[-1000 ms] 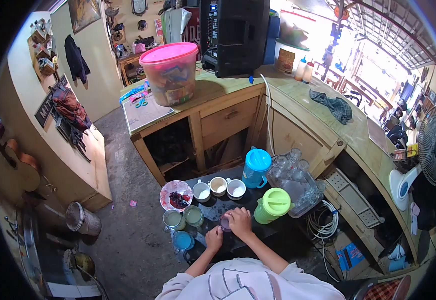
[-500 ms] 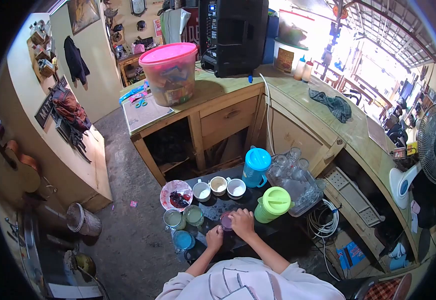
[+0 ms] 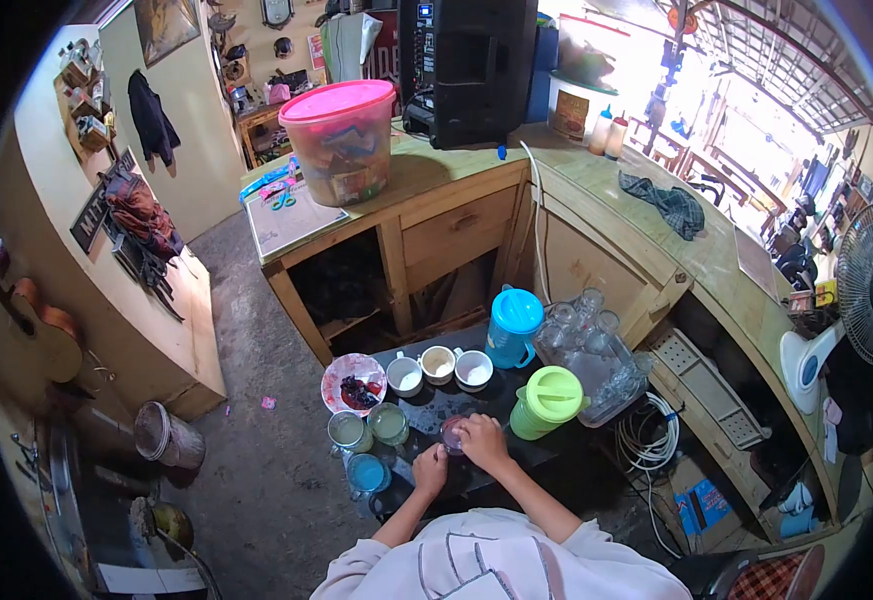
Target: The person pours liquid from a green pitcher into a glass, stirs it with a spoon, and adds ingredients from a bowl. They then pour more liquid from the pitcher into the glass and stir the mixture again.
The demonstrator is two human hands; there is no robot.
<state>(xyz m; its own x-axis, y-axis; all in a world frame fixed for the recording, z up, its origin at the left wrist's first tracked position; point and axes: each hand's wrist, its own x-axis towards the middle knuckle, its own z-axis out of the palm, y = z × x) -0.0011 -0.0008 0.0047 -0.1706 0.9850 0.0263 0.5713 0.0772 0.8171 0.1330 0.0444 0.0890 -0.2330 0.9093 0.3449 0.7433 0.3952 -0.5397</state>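
Note:
A glass mug [image 3: 451, 428] with pinkish contents stands on the dark low table [image 3: 425, 410]. My left hand [image 3: 431, 470] is closed at the mug's near side, where its handle seems to be; the fingers partly hide it. Curled over the mug's right rim is my right hand [image 3: 483, 443]; whatever its fingers pinch is hidden. To the left stand a green-tinted glass mug [image 3: 388, 424], a second pale one [image 3: 348, 431] and a blue-filled one [image 3: 367, 474]. Behind them, a plate [image 3: 335, 378] holds dark red pieces. Three white cups [image 3: 405, 376] form a row, their contents pale.
A blue lidded pitcher [image 3: 513, 335] and a green lidded pitcher [image 3: 545, 405] stand right of my hands. Beyond is a clear tub [image 3: 607, 395] with upturned glasses. The wooden counter [image 3: 437, 190] carries a pink-lidded bucket [image 3: 342, 150] and a black speaker [image 3: 472, 75]. A coiled white cable [image 3: 652, 440] hangs lower right.
My hands stay at the pinkish mug; the right hand has shifted very slightly left over it. The view has tilted a little. The other things stand as before.

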